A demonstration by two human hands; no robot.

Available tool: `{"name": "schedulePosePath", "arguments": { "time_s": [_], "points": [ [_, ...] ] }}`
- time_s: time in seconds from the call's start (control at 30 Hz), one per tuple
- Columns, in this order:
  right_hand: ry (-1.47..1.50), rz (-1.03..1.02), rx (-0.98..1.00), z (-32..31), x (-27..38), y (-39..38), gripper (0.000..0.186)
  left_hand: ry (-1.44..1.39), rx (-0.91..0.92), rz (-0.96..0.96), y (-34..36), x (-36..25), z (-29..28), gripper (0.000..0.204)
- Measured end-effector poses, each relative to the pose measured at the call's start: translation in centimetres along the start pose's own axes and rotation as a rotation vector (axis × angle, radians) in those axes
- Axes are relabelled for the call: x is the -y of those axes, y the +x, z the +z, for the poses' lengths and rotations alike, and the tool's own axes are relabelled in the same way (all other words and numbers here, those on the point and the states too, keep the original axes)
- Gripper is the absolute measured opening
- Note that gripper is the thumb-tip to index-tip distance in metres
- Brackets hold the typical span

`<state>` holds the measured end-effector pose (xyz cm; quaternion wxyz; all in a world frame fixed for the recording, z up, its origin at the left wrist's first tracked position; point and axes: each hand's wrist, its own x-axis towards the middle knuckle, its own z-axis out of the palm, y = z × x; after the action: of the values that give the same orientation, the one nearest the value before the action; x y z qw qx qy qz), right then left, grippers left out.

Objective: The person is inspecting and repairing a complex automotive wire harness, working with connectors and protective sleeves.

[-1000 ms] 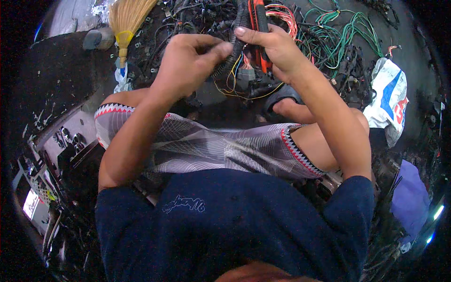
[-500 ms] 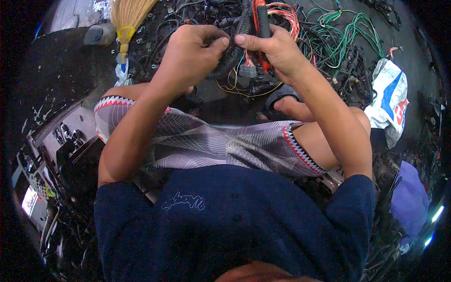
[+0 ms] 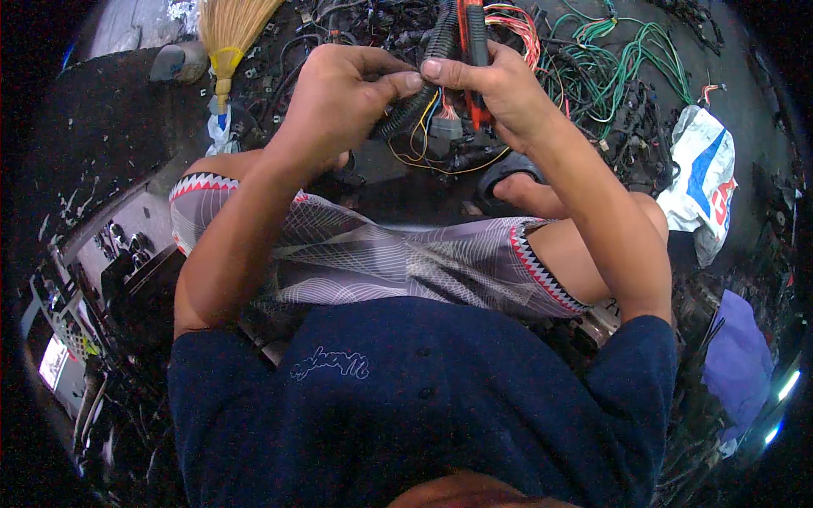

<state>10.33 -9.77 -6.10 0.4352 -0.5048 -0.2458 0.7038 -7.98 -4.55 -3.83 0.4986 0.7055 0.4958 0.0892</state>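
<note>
A black corrugated cable conduit (image 3: 441,38) runs down between my two hands. My left hand (image 3: 343,97) pinches at its side, thumb and forefinger closed against it; other fingers are hidden behind. My right hand (image 3: 508,89) is wrapped round a long red-and-black tool (image 3: 475,34) held nearly upright, and its thumb presses on the conduit. The tool's working end is not clear to me. Just below, a grey connector plug (image 3: 445,128) hangs on orange and white wires. Thin yellow wires (image 3: 423,158) loop beneath the conduit.
Tangled black wiring (image 3: 373,21) spreads beyond my hands. Green wires (image 3: 631,72) lie in loops at the right, beside a white plastic bag (image 3: 699,169). A straw broom (image 3: 233,42) lies at the far left. Purple cloth (image 3: 737,360) is at the lower right.
My left hand has moved slightly right, its thumb now closer to my right thumb. The conduit's lower part has shifted a little. My right hand still holds the tool.
</note>
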Motion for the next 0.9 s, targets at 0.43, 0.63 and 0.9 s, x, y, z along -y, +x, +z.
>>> {"name": "schedulePosePath", "arguments": {
  "time_s": [0.43, 0.63, 0.9],
  "points": [
    [-0.109, -0.058, 0.004, -0.3, -0.7, 0.5, 0.033, -0.055, -0.073, 0.054, 0.3, 0.6, 1.0, 0.023],
    [-0.061, -0.04, 0.14, -0.6, 0.6, 0.2, 0.031, -0.194, -0.13, -0.038, -0.2, -0.4, 1.5, 0.024],
    [0.051, 0.044, 0.136, -1.1, 0.5, 0.6, 0.039, -0.501, -0.111, -0.16, 0.3, 0.8, 1.5, 0.027]
  ]
}}
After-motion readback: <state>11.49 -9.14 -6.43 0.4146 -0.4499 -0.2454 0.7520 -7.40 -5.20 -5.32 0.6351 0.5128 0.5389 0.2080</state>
